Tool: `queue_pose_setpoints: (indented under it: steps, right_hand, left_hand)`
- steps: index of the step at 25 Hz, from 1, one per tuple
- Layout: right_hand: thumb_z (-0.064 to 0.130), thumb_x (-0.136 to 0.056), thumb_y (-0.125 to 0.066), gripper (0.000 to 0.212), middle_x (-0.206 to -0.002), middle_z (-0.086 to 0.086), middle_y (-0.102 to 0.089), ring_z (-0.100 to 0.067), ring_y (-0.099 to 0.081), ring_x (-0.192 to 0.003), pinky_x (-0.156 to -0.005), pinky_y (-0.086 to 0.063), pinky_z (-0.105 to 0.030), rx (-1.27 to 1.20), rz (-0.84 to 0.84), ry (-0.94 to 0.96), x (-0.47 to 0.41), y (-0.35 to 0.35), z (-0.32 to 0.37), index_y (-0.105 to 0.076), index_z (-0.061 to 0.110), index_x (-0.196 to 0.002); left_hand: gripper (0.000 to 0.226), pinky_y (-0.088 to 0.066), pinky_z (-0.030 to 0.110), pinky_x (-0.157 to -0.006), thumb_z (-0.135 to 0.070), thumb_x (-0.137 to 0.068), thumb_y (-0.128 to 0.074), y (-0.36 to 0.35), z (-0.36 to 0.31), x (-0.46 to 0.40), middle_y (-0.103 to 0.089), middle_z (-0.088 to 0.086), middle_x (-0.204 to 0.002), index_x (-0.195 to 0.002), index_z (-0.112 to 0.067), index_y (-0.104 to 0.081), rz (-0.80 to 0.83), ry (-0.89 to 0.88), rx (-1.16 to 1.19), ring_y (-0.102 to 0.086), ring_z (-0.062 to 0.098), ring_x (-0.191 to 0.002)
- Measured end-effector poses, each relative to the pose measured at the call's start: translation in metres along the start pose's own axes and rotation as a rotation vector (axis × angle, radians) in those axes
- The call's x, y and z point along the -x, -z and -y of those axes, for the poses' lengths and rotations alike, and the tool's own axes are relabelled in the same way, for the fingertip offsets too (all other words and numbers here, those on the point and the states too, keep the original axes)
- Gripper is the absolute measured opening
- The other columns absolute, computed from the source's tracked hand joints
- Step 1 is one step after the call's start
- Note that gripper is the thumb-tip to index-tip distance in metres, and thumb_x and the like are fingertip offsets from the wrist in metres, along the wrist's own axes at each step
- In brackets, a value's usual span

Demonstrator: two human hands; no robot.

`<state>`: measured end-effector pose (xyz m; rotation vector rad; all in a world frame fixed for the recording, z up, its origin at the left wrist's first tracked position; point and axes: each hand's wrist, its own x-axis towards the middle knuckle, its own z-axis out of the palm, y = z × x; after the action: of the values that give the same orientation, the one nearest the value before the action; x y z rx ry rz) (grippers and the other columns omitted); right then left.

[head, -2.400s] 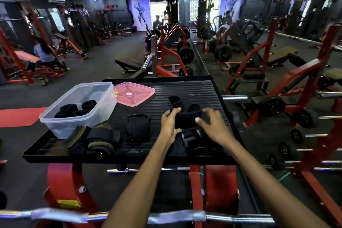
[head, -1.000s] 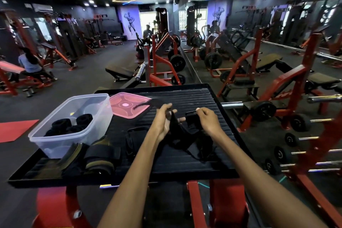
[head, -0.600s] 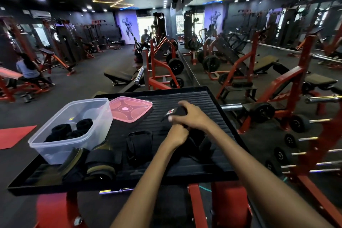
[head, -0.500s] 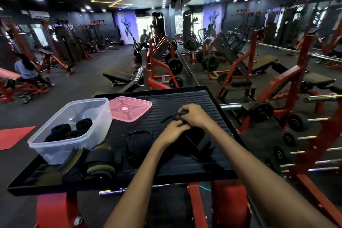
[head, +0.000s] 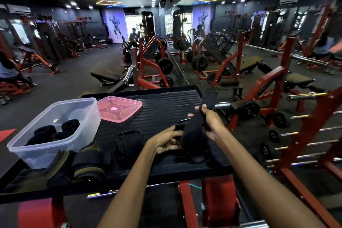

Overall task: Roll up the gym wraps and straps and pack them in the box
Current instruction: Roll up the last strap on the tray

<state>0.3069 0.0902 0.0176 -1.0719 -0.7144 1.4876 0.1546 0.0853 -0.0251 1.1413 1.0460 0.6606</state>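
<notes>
A gym floor w/ red-framed machines [head: 273, 83] and weight plates runs back to a lit doorway; in front stands a black ribbed tray table [head: 166, 109] on a red base. At its left edge sits a clear plastic box [head: 55, 146] holding several black rolled wraps [head: 70, 125] — its pink lid [head: 119, 108] lies flat just beside it, on the far side. Near the front-left corner of the table lies a heap of black-and-olive straps [head: 87, 166], w/ a black wrist wrap [head: 129, 142] just to their right. Over the table's right half, a person works a black strap [head: 192, 133] w/ both hands: the right hand [head: 211, 122] grips it w/ curled fingers and thumb, the free end [head: 209, 98] standing upward past the table's far-right corner; the left hand [head: 166, 141] is palm-up, fingers curled round the lower bunched part. More black strap material [head: 194, 157] rests on the table directly below the hands — can't tell if it's the same piece. A seated person [head: 9, 72] is at far left.
</notes>
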Motion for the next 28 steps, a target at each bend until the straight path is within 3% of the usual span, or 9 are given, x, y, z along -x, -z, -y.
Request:
queue_pose_setpoints:
  steps: [5, 7, 9, 12, 16, 18, 22, 26, 28]
  right_hand:
    - [0.002, -0.096, -0.043, 0.018, -0.096, -0.016, -0.064, -0.013, -0.069, -0.068, -0.07, -0.054, -0.026, 0.118, 0.104, 0.182, -0.016, -0.025, 0.018, -0.06, 0.005, -0.09]
    - [-0.015, -0.088, -0.04, 0.028, -0.093, -0.013, -0.059, -0.014, -0.067, -0.066, -0.061, -0.055, -0.024, 0.175, 0.048, 0.315, -0.018, -0.023, 0.024, -0.051, 0.005, -0.105]
    - [-0.014, -0.089, -0.041, 0.039, -0.083, -0.01, -0.057, -0.016, -0.063, -0.055, -0.045, -0.052, -0.025, 0.182, 0.044, 0.351, -0.017, -0.013, 0.024, -0.043, 0.008, -0.121]
    - [0.014, -0.097, -0.047, 0.017, -0.076, -0.012, -0.06, -0.016, -0.058, -0.046, -0.04, -0.047, -0.023, 0.193, 0.124, 0.287, -0.007, -0.006, 0.014, -0.049, 0.012, -0.114]
    - [0.019, -0.096, -0.049, 0.014, -0.084, -0.011, -0.07, -0.023, -0.068, -0.058, -0.054, -0.057, -0.031, 0.184, 0.251, 0.083, 0.014, 0.0, 0.01, -0.059, 0.011, -0.101]
    - [0.018, -0.097, -0.048, 0.014, -0.083, -0.011, -0.07, -0.022, -0.068, -0.056, -0.05, -0.056, -0.027, 0.25, 0.224, 0.048, 0.018, 0.004, 0.012, -0.061, 0.011, -0.098]
    - [0.018, -0.099, -0.044, 0.02, -0.078, -0.015, -0.067, -0.016, -0.064, -0.05, -0.041, -0.046, -0.02, 0.364, 0.137, 0.009, 0.018, 0.011, 0.015, -0.057, 0.005, -0.107]
    - [0.026, -0.099, -0.042, 0.031, -0.073, -0.005, -0.073, -0.01, -0.066, -0.055, -0.046, -0.049, -0.019, 0.15, 0.115, -0.015, 0.017, 0.015, 0.02, -0.056, 0.002, -0.114]
    - [0.027, -0.099, -0.041, 0.032, -0.081, -0.005, -0.074, -0.012, -0.068, -0.065, -0.055, -0.052, -0.023, 0.142, 0.126, -0.015, 0.018, 0.016, 0.021, -0.056, 0.004, -0.116]
  left_hand:
    - [0.018, -0.054, 0.03, -0.046, -0.012, -0.094, -0.05, -0.01, -0.007, 0.008, -0.066, 0.006, -0.082, -0.108, -0.011, -0.062, -0.349, -0.282, -0.171, -0.063, 0.015, -0.059]
    - [0.028, -0.053, 0.039, -0.064, -0.011, -0.092, -0.045, -0.002, -0.013, 0.013, -0.065, 0.016, -0.091, -0.116, -0.01, -0.059, -0.648, -0.299, -0.412, -0.065, 0.034, -0.076]
    - [0.044, -0.046, 0.039, -0.088, -0.009, -0.089, -0.044, 0.006, -0.017, 0.016, -0.064, 0.013, -0.111, -0.129, -0.024, -0.049, -0.793, -0.302, -0.648, -0.056, 0.034, -0.107]
    - [0.063, -0.039, 0.019, -0.1, 0.014, -0.08, -0.044, 0.009, -0.019, 0.009, -0.059, 0.004, -0.123, -0.131, -0.023, -0.049, -0.621, -0.524, -0.543, -0.051, 0.021, -0.122]
    - [0.065, -0.035, -0.002, -0.089, 0.023, -0.071, -0.04, 0.011, -0.018, -0.003, -0.061, -0.006, -0.115, -0.118, -0.016, -0.059, -0.463, -0.595, -0.523, -0.056, 0.015, -0.118]
    - [0.066, -0.036, 0.001, -0.092, 0.018, -0.07, -0.038, 0.008, -0.015, -0.005, -0.061, -0.007, -0.118, -0.122, -0.017, -0.058, -0.387, -0.57, -0.59, -0.055, 0.011, -0.116]
    - [0.07, -0.043, 0.042, -0.102, 0.001, -0.07, -0.036, -0.003, -0.013, -0.005, -0.06, -0.002, -0.128, -0.126, -0.04, -0.048, -0.414, -0.448, -0.698, -0.055, 0.022, -0.12]
    - [0.066, -0.038, 0.041, -0.108, -0.022, -0.068, -0.046, -0.016, -0.013, -0.003, -0.057, -0.006, -0.133, -0.131, -0.042, -0.044, -0.233, -0.475, -0.687, -0.05, 0.017, -0.126]
    - [0.06, -0.038, 0.038, -0.107, -0.032, -0.066, -0.054, -0.014, -0.01, -0.002, -0.06, -0.006, -0.126, -0.125, -0.041, -0.049, -0.138, -0.483, -0.505, -0.054, 0.015, -0.121]
